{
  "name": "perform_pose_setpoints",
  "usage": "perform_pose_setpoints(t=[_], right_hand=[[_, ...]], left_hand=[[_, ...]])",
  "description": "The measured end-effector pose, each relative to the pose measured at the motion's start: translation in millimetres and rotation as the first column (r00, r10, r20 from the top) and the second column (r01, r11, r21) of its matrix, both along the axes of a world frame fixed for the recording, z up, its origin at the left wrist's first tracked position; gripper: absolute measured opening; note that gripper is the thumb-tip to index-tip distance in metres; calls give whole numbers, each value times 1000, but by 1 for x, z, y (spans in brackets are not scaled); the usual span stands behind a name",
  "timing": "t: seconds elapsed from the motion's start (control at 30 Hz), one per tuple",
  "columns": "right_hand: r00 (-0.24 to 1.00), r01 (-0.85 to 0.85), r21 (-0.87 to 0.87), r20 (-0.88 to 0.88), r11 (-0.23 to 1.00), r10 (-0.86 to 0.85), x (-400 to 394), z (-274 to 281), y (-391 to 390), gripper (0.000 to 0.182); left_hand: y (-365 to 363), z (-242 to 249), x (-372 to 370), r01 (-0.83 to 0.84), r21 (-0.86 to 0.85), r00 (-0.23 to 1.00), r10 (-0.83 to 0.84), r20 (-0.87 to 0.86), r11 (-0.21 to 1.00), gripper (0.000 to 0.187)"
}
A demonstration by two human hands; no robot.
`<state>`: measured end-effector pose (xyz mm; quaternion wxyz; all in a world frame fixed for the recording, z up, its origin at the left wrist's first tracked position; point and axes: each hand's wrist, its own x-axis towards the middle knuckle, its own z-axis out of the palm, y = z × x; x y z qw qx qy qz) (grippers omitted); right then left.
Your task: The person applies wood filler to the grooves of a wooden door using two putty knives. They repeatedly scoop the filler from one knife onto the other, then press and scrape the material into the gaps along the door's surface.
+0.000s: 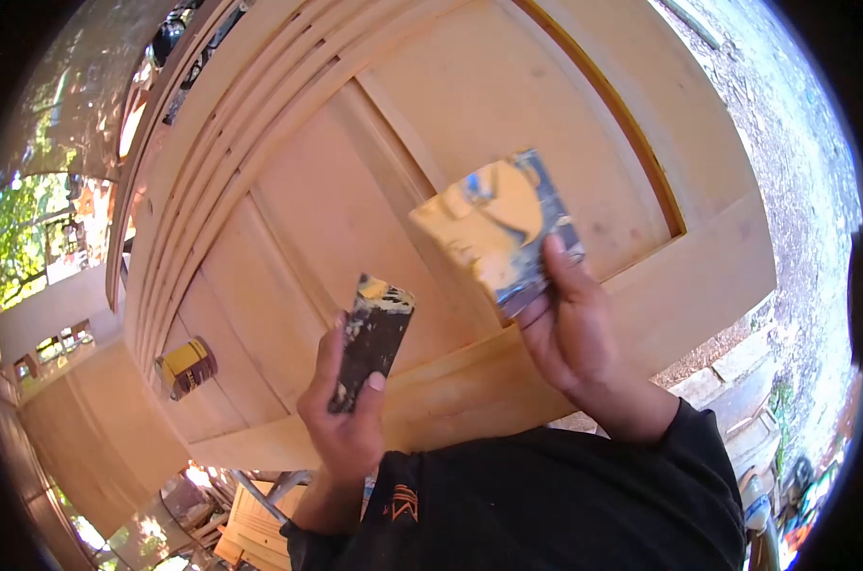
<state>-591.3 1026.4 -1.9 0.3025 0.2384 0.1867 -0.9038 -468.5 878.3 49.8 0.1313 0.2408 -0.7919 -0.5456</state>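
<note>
My left hand [344, 428] is closed around a dark, flat rectangular scraper [372, 338], its upper end smeared with pale filler. Held up in my right hand [579, 338] is a square, thin putty board [493, 224], coated with tan putty and dark along its edges. The two pieces are apart, both above a large wooden door [317, 181] with recessed panels and long slats. A yellow and maroon tin [190, 367] sits on the door to the left of my left hand.
A narrow opening [631, 133] with an orange-brown edge runs along the door's right side. Another wooden panel [98, 428] lies at lower left. Slatted wood [255, 528] and metal supports are below. Rough ground [793, 190] lies to the right, with a bottle [757, 504] at lower right.
</note>
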Motion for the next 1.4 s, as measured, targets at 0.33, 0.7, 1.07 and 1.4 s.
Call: perform_pose_setpoints(t=[0.33, 0.7, 1.07, 1.4], right_hand=[[965, -52, -230, 240, 972, 109, -2, 3, -10, 37], [944, 206, 202, -299, 957, -140, -44, -44, 63, 37], [848, 110, 102, -528, 989, -40, -59, -64, 92, 41], [888, 423, 789, -460, 446, -29, -50, -55, 69, 45]], left_hand=[[-16, -72, -9, 236, -913, 853, -520, 31, 333, 29], [-53, -31, -7, 496, -730, 851, -98, 516, 470, 62], [-20, -29, -51, 704, -414, 662, -320, 678, 577, 40], [9, -19, -52, 821, -85, 433, -518, 738, 565, 50]])
